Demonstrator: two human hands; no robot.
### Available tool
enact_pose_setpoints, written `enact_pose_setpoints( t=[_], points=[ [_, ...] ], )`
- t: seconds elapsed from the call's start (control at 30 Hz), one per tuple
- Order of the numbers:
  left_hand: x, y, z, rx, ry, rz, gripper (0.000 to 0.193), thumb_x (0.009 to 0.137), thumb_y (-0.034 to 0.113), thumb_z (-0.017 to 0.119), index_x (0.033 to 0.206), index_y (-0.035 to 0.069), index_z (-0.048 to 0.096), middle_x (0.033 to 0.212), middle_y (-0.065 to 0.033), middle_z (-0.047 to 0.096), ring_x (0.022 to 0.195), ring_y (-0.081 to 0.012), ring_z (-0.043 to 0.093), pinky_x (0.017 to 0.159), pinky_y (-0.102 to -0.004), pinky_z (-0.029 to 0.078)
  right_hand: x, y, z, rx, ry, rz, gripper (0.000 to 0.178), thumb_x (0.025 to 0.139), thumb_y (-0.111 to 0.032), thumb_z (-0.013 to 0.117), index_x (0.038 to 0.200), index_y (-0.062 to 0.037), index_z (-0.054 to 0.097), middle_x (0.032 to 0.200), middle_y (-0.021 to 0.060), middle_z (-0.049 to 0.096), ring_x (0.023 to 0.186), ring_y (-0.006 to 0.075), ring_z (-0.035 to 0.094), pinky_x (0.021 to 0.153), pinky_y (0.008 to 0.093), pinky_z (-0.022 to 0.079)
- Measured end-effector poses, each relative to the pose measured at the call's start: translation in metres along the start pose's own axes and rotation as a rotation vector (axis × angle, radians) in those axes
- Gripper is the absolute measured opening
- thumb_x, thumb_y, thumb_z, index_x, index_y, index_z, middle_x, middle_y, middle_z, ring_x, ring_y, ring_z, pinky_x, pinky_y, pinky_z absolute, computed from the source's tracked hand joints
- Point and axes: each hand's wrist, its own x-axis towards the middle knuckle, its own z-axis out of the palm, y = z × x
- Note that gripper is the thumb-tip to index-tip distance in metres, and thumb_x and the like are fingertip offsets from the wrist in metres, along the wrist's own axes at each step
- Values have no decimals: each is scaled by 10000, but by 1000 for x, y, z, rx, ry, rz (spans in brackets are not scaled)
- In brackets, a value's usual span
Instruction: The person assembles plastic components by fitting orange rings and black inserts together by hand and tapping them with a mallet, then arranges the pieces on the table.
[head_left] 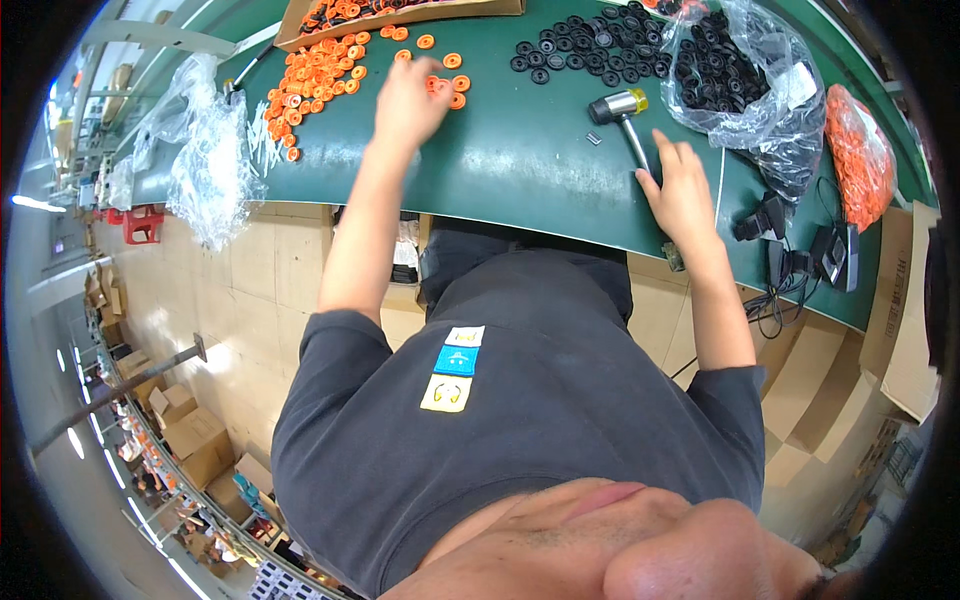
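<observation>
My left hand (408, 103) is over the table among small round orange discs (453, 61), its fingers somewhat blurred and apart. One disc shows right between its fingertips and thumb; whether they touch it is hard to see. To the right, my right hand (683, 190) lies on the table with fingers spread. Its thumb is beside the lower end of the handle of a two-faced mallet (633, 140), which has a yellow face and a dark face. A small grey metal piece (594, 138) lies left of the mallet. A bigger heap of orange discs (310, 78) spreads left of my left hand.
Black discs (590, 45) are scattered at the back, beside a clear bag of black parts (725, 75). A bag of orange parts (858, 160), black devices with cables (790, 260) and cartons (905, 310) stand right. A cardboard tray (430, 12) and crumpled plastic (210, 150) lie left.
</observation>
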Motion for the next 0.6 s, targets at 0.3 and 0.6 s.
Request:
enact_pose_setpoints(
  t=[0.3,0.6],
  points=[
    [-44,22,19,2,121,22,227,832,150,749,1016,45,667,993,-137,591,857,-333,642,740,-421,538,10,32,-1,136,-160,120,254,895,-98,638,1123,10,669,947,190,603,862,398,621,750,467,508],
    [-48,46,5,-124,-107,255,221,850,106,723,1047,37,651,1004,-121,631,910,-331,647,778,-405,539,56,-34,8,417,-161,-103,464,808,-97,744,1241,-10,601,1063,163,597,936,362,620,825,442,512]
  ],
)
